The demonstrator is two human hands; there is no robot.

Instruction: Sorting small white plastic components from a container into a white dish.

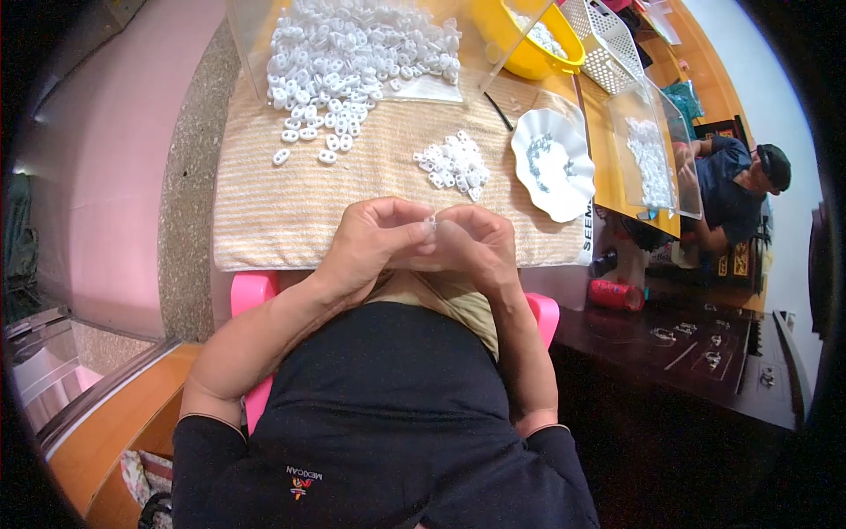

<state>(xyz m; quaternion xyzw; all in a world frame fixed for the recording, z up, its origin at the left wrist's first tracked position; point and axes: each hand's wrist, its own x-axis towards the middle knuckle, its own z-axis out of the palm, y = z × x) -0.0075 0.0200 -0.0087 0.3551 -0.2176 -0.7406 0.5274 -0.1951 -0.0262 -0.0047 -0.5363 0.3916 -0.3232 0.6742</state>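
Note:
My left hand and my right hand meet in front of my body, over the near edge of the towel. Between the left thumb and forefinger is pinched a small white plastic piece. The right fingers are closed close against it, slightly blurred, and what they hold is hidden. Just beyond lies a small heap of white plastic pieces. To its right stands a white scalloped dish with tiny grey parts in it. Farther off, a large pile of white oval two-hole pieces spills from a clear tray.
A striped beige towel covers the table. A dark thin stick lies by the dish. Behind are a yellow basket and a white perforated basket. At right, another person sits by a clear bin of white pieces.

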